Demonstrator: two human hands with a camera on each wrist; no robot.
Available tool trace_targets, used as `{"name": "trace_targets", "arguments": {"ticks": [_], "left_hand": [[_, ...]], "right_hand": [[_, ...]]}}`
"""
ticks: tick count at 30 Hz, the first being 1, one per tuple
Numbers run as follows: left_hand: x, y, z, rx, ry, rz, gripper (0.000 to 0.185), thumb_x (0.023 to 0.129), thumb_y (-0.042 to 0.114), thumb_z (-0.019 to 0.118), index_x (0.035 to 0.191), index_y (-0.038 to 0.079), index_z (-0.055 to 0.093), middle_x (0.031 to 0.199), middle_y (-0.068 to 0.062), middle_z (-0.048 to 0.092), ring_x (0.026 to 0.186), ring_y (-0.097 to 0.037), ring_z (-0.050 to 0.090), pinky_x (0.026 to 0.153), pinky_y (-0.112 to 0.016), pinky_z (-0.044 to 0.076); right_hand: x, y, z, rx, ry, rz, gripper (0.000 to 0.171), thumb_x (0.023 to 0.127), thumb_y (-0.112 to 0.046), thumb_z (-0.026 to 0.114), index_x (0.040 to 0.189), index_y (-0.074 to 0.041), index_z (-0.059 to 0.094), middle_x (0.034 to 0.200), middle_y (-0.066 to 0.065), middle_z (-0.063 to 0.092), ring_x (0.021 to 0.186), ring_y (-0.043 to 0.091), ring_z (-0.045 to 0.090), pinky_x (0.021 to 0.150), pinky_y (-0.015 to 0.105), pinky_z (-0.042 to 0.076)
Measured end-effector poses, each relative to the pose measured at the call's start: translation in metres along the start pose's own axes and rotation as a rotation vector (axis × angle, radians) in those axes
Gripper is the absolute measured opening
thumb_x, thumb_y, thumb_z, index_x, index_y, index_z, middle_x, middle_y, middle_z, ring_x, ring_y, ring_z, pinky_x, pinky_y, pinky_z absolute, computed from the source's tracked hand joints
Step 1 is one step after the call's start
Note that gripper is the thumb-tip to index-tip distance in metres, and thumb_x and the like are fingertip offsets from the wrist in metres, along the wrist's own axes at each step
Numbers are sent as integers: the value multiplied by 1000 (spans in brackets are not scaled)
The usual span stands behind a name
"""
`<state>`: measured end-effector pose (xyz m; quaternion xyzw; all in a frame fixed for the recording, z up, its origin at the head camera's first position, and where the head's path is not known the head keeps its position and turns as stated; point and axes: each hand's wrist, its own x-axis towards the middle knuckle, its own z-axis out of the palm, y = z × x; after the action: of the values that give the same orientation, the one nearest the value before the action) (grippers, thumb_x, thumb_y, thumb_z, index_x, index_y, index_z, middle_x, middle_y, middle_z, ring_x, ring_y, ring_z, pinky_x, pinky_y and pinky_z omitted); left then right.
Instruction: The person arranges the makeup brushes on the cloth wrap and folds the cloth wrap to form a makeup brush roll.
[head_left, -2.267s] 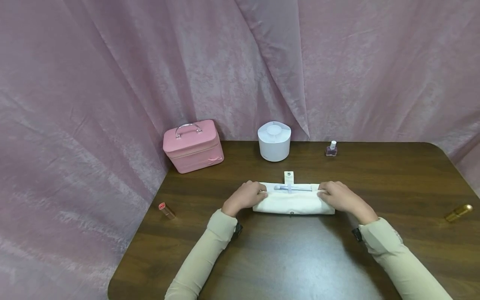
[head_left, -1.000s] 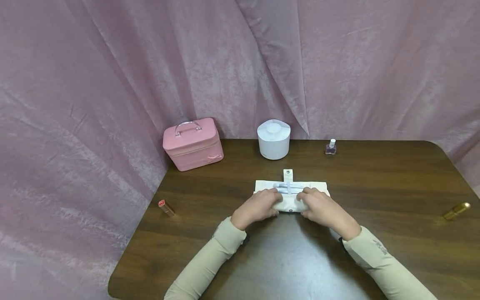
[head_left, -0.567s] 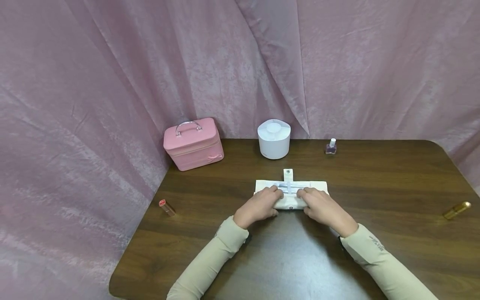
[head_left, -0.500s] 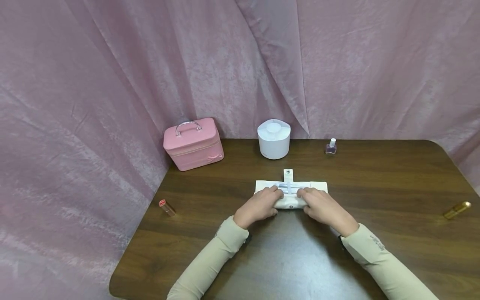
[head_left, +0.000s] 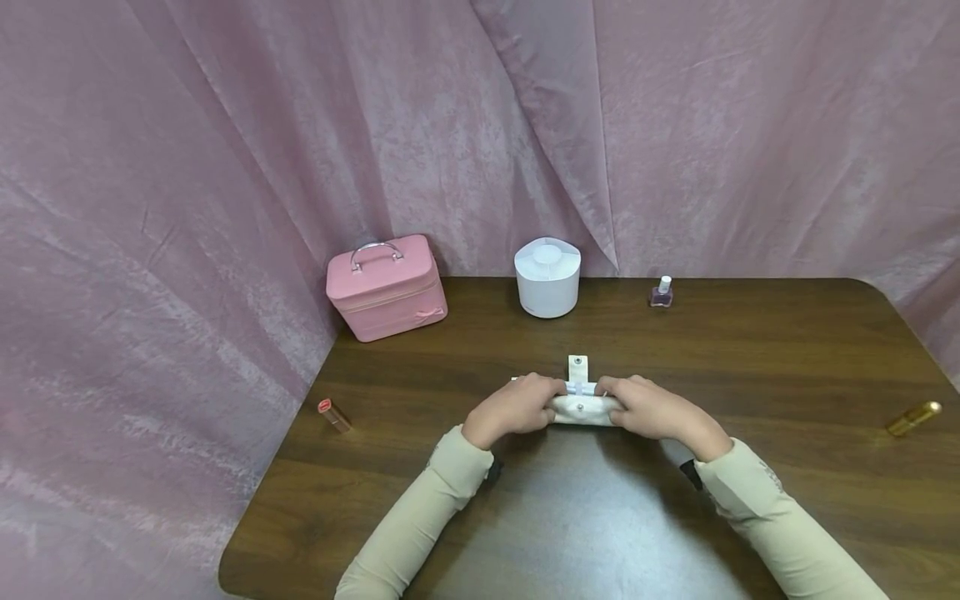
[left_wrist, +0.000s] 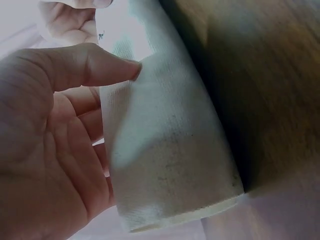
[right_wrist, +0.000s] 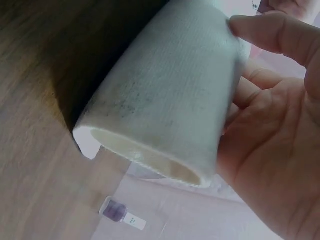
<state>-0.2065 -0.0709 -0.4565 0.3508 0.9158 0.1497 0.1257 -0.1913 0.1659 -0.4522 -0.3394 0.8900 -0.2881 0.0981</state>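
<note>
Both hands hold a white fabric brush roll [head_left: 587, 410], partly rolled up at the middle of the table. A strap [head_left: 577, 367] with a metal snap sticks out from its far side, and pale brush handles [head_left: 590, 388] show along the upper edge. My left hand [head_left: 517, 406] grips the left part, its thumb [left_wrist: 110, 70] lying over the cloth and the fingers behind. On the right part, my right hand [head_left: 656, 408] has the same thumb-over grip. The right wrist view shows the hollow end of the folded cloth [right_wrist: 165, 100].
A pink vanity case [head_left: 386, 287] and a white lidded container [head_left: 547, 279] stand at the back, with a nail polish bottle [head_left: 662, 293] to their right. A lipstick [head_left: 333, 415] is at the left, a gold tube [head_left: 913, 419] at the right. Pink curtain [head_left: 480, 142] hangs behind.
The hands have moved inward from the ends of the brush roll. Its near edge has been turned up and over, covering more of the brushes, and the strap has shifted slightly nearer.
</note>
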Motion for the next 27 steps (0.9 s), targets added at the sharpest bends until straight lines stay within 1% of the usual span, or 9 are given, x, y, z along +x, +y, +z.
{"name": "trace_targets", "arguments": {"ticks": [5,9,15,18,21,24,27], "left_hand": [[2,-1,-2,-13,-22,-29,30,88,-1,64,116,9,69,91,2,63,73,-13,53,63,-24,43],[5,-5,0,-19,-31,-43,32,90,-2,62,120,6,68,99,-1,65,76,-14,54,67,-24,44],[11,-11,3,-29,-23,-44,33,89,-3,61,120,6,68,97,-1,64,76,-14,53,65,-23,44],[13,-13,5,-5,-14,-44,36,88,-3,62,122,6,68,98,-2,64,78,-15,53,66,-25,44],[12,-10,4,55,-6,-51,37,90,0,63,127,7,67,106,-4,64,89,-17,56,75,-29,46],[9,-3,4,184,23,-61,36,95,7,63,131,8,66,119,-7,63,105,-23,58,84,-36,48],[2,11,6,303,28,-83,41,98,14,61,139,7,59,136,-9,57,124,-28,53,95,-45,46]], "right_hand": [[1,4,-2,31,-14,12,26,84,1,65,109,-3,62,83,-1,60,69,12,48,65,31,42],[3,8,-2,50,-15,3,25,86,1,64,110,-4,62,88,2,64,72,14,51,68,32,44],[8,15,1,66,30,-22,16,90,-2,67,105,-7,66,93,0,67,78,14,56,73,35,47],[11,19,3,61,63,-18,11,91,-4,69,102,-7,67,92,-1,68,80,14,58,74,36,48],[16,21,5,47,92,-2,11,91,-3,69,101,-6,68,92,1,68,83,16,60,76,39,49],[18,20,4,22,115,18,11,89,-1,70,101,-4,69,94,4,69,87,21,62,79,43,51],[20,17,5,-2,141,36,13,89,1,69,101,-1,70,97,9,70,92,27,65,82,47,52]]}}
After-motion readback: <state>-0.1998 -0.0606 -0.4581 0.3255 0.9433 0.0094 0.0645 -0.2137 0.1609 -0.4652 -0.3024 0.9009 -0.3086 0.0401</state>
